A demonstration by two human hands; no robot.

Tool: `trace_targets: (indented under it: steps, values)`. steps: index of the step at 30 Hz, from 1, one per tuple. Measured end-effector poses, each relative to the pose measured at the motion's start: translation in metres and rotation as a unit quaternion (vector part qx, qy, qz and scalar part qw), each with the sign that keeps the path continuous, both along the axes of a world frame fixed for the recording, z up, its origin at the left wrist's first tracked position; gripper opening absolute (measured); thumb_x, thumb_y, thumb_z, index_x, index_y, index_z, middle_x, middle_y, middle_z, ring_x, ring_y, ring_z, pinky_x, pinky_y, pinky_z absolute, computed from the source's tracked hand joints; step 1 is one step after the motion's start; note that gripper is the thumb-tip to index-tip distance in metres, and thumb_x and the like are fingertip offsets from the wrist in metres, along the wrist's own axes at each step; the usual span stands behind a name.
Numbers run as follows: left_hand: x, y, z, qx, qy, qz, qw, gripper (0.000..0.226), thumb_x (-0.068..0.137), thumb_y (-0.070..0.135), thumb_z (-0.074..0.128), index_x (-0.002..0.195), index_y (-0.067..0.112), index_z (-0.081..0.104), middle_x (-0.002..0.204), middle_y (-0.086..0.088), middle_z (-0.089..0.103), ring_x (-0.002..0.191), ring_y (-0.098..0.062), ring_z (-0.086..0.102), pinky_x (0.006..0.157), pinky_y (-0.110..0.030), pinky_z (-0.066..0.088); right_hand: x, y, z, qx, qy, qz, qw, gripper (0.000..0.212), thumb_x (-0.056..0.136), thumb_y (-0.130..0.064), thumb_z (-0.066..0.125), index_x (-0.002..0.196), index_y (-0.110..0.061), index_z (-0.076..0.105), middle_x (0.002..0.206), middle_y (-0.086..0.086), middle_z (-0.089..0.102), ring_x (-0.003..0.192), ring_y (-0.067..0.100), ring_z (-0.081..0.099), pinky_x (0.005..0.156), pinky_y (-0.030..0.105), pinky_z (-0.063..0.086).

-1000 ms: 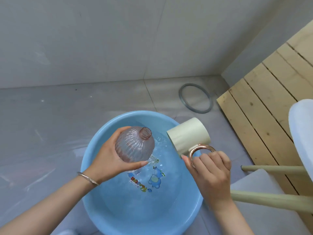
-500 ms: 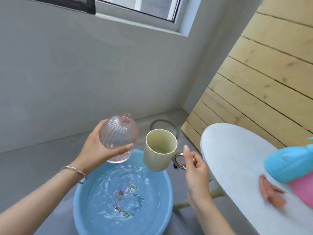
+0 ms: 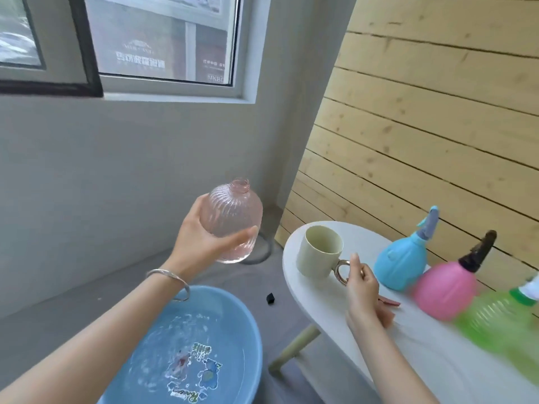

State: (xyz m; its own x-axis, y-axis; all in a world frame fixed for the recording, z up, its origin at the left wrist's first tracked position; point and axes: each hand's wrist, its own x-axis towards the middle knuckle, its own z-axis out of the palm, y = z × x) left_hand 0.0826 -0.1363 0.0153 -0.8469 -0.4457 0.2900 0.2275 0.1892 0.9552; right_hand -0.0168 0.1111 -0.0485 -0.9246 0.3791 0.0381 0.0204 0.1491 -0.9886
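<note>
The blue basin (image 3: 242, 330) of water lies nearest, on the floor, with its near side cut off by the bottom edge. Beside it stands the white table (image 3: 437, 363), where a green spray bottle (image 3: 501, 325) is blurred and cut off at the right.

The right hand (image 3: 361, 287) reaches over the table, wrist bent back, thumb and curled fingers pinching the gold handle of the cream mug (image 3: 319, 252). The wrist hides most of a reddish thing (image 3: 389, 301). The mug is upright at the table's far end, mouth up and handle towards the person; whether its base touches the top is hard to tell.

The left hand (image 3: 201, 243) is raised with the forearm stretched forward, palm and thumb wrapped round the pink ribbed glass bottle (image 3: 233, 217). The bottle is in the air beyond the basin, its long axis nearly upright, neck up and leaning slightly right. It hides part of a dark ring (image 3: 264, 252) on the floor.
</note>
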Motion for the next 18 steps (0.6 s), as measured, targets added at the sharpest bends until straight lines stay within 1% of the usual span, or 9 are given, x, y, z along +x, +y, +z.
trace_targets:
  steps: [4,6,8,10,12,13,14,16,18]
  values:
    - [-0.012,0.032,-0.003,0.007,-0.002,-0.013,1.0,0.078,0.044,0.049,0.086,0.114,0.035,0.056,0.106,0.012,0.068,0.099,0.0,0.063,0.084,-0.02,0.047,-0.006,0.017,-0.013,-0.02,-0.014,-0.037,0.999,0.045,0.096,-0.037,0.05,0.06,-0.013,0.041,0.056,0.002,0.036,0.064,0.02,0.035,0.061,0.025,0.031]
    - [-0.016,0.045,-0.006,0.016,-0.005,-0.018,1.0,0.079,0.043,0.049,0.087,0.114,0.033,0.056,0.106,0.012,0.068,0.096,0.002,0.063,0.081,-0.016,0.047,-0.006,0.022,-0.015,-0.015,-0.024,-0.04,0.999,0.043,0.096,-0.037,0.05,0.063,-0.011,0.043,0.058,0.004,0.039,0.062,0.02,0.035,0.06,0.012,0.031]
    - [-0.02,0.057,-0.009,0.026,-0.005,-0.026,0.999,0.082,0.042,0.048,0.087,0.116,0.031,0.056,0.106,0.012,0.068,0.095,0.004,0.064,0.078,-0.011,0.048,-0.006,0.026,-0.019,-0.014,-0.031,-0.036,0.999,0.045,0.096,-0.039,0.05,0.061,-0.012,0.043,0.058,0.003,0.041,0.066,0.021,0.037,0.059,0.016,0.03]
    - [-0.023,0.067,-0.012,0.03,-0.006,-0.035,0.999,0.084,0.042,0.049,0.087,0.117,0.029,0.056,0.107,0.012,0.068,0.097,0.003,0.064,0.081,-0.014,0.048,-0.007,0.028,-0.024,-0.005,-0.05,-0.033,0.998,0.046,0.095,-0.042,0.049,0.059,-0.013,0.044,0.059,0.005,0.045,0.082,0.026,0.045,0.068,0.026,0.024]
    - [-0.024,0.077,-0.014,0.033,-0.008,-0.046,0.998,0.083,0.042,0.048,0.088,0.117,0.029,0.056,0.107,0.011,0.068,0.098,0.0,0.064,0.087,-0.021,0.049,-0.007,0.032,-0.028,0.019,-0.074,-0.032,0.997,0.047,0.096,-0.045,0.047,0.062,-0.013,0.048,0.068,0.009,0.051,0.106,0.024,0.045,0.075,0.024,0.019]
    - [-0.024,0.08,-0.015,0.034,-0.007,-0.052,0.998,0.083,0.043,0.048,0.088,0.117,0.028,0.056,0.107,0.01,0.069,0.098,-0.001,0.065,0.088,-0.023,0.049,-0.008,0.034,-0.031,0.028,-0.078,-0.028,0.996,0.046,0.096,-0.047,0.046,0.064,-0.013,0.052,0.072,0.009,0.054,0.111,0.025,0.044,0.078,0.024,0.02]
    - [-0.025,0.084,-0.016,0.036,-0.007,-0.056,0.998,0.083,0.043,0.048,0.088,0.116,0.028,0.056,0.106,0.01,0.069,0.098,-0.001,0.065,0.089,-0.024,0.049,-0.006,0.035,-0.029,0.034,-0.079,-0.018,0.996,0.044,0.096,-0.047,0.045,0.068,-0.014,0.055,0.073,0.007,0.056,0.108,0.027,0.046,0.078,0.024,0.021]
    - [-0.026,0.091,-0.017,0.037,-0.008,-0.065,0.997,0.082,0.043,0.048,0.088,0.116,0.028,0.056,0.106,0.01,0.069,0.098,-0.002,0.065,0.089,-0.025,0.049,-0.006,0.04,-0.025,0.056,-0.093,0.017,0.994,0.04,0.097,-0.046,0.043,0.074,-0.017,0.058,0.071,-0.003,0.058,0.088,0.019,0.05,0.081,0.02,0.024]
    - [-0.027,0.097,-0.017,0.037,-0.008,-0.074,0.996,0.081,0.045,0.047,0.088,0.117,0.029,0.056,0.107,0.01,0.069,0.1,-0.003,0.065,0.09,-0.024,0.049,-0.008,0.047,-0.027,0.071,-0.08,0.054,0.993,0.036,0.096,-0.045,0.046,0.075,-0.018,0.057,0.076,-0.005,0.063,0.085,0.019,0.052,0.093,0.03,0.029]
